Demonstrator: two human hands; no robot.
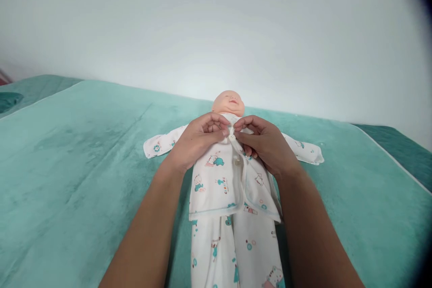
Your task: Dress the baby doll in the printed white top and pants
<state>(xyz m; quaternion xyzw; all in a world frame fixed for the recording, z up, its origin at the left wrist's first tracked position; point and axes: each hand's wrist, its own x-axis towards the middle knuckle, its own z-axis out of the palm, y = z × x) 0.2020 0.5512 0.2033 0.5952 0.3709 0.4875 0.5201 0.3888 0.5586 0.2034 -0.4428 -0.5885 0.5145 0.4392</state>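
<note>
A baby doll (pixel 228 101) lies on its back on a teal blanket (pixel 84 157), head away from me. It wears a white printed shirt (pixel 219 180) with a button front and matching trousers (pixel 232 247). My left hand (pixel 199 139) pinches the left edge of the shirt at the doll's chest. Opposite it, my right hand (pixel 265 144) pinches the right edge. The fingertips of both meet at the top button (pixel 231 136) just under the doll's chin. A lower button (pixel 237 161) shows below. The shirt's bottom right flap lies folded open.
The blanket covers a wide flat surface with a paler edge at the right (pixel 388 153). A white wall (pixel 216 31) rises behind the doll's head. The doll's sleeves spread out to both sides (pixel 155 146) (pixel 310 153).
</note>
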